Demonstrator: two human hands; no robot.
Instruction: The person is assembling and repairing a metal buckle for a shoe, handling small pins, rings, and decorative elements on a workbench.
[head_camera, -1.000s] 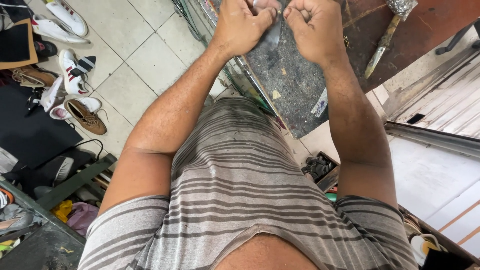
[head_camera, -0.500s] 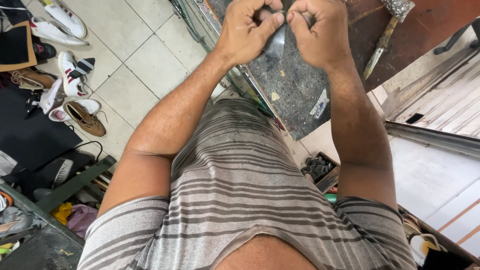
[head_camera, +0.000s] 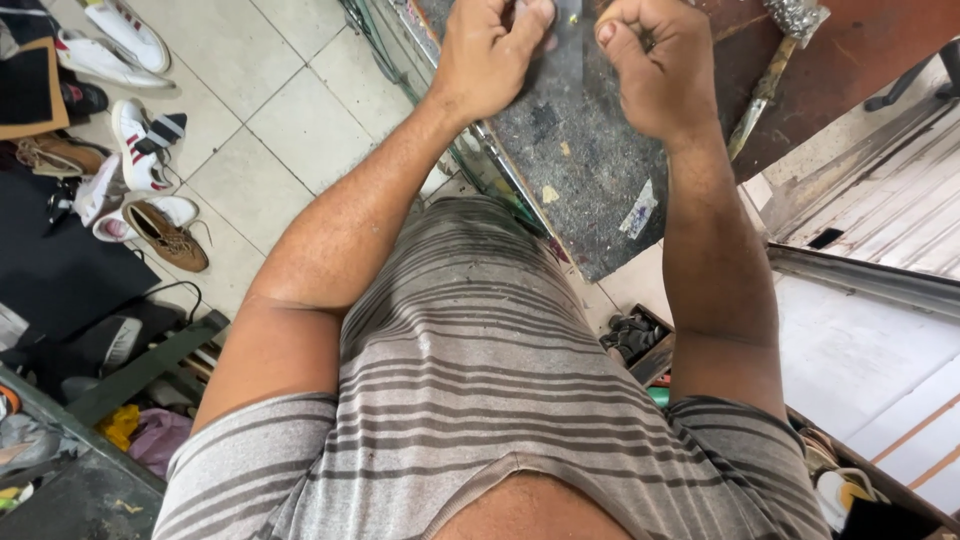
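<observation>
Both fists are now drawing apart over the far part of the dark, stained worktop (head_camera: 575, 160), after being pressed close together a moment ago. The left hand (head_camera: 490, 55) is curling its fingers around something small and pale at the thumb; what the right hand (head_camera: 655, 65) is clenching, I cannot tell. A brush-like tool (head_camera: 770, 75) is lying untouched near the worktop's right edge.

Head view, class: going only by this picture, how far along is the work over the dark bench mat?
Done: nothing finished shows; the dark bench mat bears only scraps and stains. In hand: the left hand and right hand are both clenched above the mat, apart from each other; what they pinch is hidden. Left: the hammer-like tool lies untouched beside the right hand, and shoes lie on the tiled floor.
</observation>
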